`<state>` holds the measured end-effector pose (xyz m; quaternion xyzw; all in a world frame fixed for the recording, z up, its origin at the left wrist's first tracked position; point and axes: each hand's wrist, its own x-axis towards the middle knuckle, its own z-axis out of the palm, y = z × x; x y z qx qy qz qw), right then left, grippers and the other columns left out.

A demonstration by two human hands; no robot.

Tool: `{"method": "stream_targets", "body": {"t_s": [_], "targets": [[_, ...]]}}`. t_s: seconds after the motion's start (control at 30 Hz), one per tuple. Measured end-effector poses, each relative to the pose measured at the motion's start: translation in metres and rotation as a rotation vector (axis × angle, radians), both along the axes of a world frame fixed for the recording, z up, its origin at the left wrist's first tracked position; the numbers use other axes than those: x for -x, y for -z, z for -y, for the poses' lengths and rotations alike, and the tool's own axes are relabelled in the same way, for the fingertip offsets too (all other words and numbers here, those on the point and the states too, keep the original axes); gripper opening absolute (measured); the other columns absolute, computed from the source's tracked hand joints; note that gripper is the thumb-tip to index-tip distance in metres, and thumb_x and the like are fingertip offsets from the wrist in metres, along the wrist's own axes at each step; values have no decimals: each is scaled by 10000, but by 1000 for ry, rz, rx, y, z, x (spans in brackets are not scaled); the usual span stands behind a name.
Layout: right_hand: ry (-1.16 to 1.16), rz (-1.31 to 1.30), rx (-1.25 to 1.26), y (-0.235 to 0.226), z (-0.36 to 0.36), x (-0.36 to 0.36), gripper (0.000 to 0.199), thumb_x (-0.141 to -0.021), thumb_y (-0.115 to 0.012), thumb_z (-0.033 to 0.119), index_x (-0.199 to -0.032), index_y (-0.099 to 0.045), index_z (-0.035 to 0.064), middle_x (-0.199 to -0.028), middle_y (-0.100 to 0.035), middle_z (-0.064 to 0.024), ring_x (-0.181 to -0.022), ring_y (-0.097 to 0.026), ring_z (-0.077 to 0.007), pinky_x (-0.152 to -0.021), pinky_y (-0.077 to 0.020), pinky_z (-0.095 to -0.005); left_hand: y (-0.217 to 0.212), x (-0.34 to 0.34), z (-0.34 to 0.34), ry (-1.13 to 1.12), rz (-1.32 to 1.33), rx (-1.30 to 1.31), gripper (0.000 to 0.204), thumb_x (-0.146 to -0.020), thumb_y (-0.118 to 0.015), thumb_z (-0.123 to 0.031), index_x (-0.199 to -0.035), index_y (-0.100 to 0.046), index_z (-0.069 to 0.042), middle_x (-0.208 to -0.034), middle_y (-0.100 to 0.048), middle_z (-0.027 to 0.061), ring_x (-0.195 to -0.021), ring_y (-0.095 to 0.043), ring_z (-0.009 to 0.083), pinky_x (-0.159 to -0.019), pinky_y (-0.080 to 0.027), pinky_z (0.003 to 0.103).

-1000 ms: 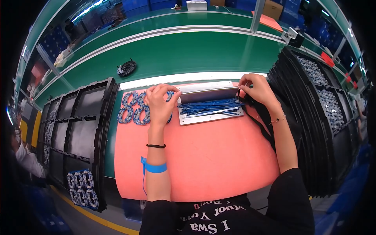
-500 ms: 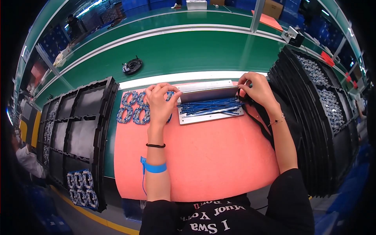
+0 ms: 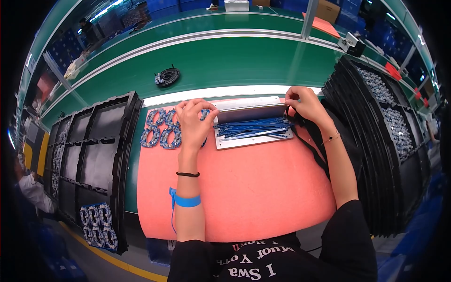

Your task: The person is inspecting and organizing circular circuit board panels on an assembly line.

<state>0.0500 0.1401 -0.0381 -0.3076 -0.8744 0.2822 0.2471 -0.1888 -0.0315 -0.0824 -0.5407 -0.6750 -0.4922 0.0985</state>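
Note:
A metal fixture (image 3: 253, 142) with a silvery base sits at the far side of the pink mat (image 3: 263, 192). Many thin blue circuit-board strips (image 3: 253, 128) lie loosely across it, below an upright metal plate (image 3: 251, 113). My left hand (image 3: 191, 117) pinches the plate's left end between thumb and fingers. At the right end, my right hand (image 3: 304, 104) pinches the same plate; its fingertips partly hide the contact. Ring-shaped blue circuit boards (image 3: 170, 137) lie left of the fixture, some of them behind my left hand.
Black trays (image 3: 98, 141) stand on the left, with a blue board panel (image 3: 98, 225) at their near corner. Stacked black trays (image 3: 376, 141) with boards rise on the right. A black cable coil (image 3: 167, 77) rests on the green conveyor (image 3: 225, 61). A black strap (image 3: 312, 145) lies beside my right forearm.
The black cable coil has shifted a little to the right along the green conveyor. Both my hands stay at the plate's ends, almost unmoved.

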Motion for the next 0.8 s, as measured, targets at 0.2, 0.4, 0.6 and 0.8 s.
{"method": "stream_targets", "body": {"t_s": [0.2,0.4,0.6,0.8], "targets": [[46,96,151,-4,5,5,53,-768,-582,4,-765,-547,-36,-661,-582,-75,-611,-587,-142,-570,-448,-269,2,2,0,-13,7,6,105,-657,-713,-172,-721,-650,-116,-866,-603,15,-961,-414,249,-861,-300,364],[145,-13,-53,-5,5,-7,114,-785,-587,70,-794,-604,-43,-721,-625,-87,-710,-599,-142,-652,-459,-262,-1,0,0,-13,10,-16,89,-653,-714,-169,-687,-656,-110,-842,-616,9,-951,-430,233,-865,-302,360],[134,-29,-63,3,9,-11,158,-786,-578,108,-802,-642,-35,-632,-622,-100,-577,-598,-160,-559,-445,-267,-2,0,2,-7,35,-17,77,-648,-717,-166,-676,-668,-114,-837,-625,1,-952,-430,227,-861,-307,357],[121,-46,-71,1,14,-10,124,-777,-601,88,-775,-627,-33,-580,-608,-79,-537,-593,-131,-543,-438,-253,-1,-1,1,-5,35,10,84,-657,-715,-175,-689,-668,-114,-848,-622,-4,-964,-414,234,-864,-310,359]]}}
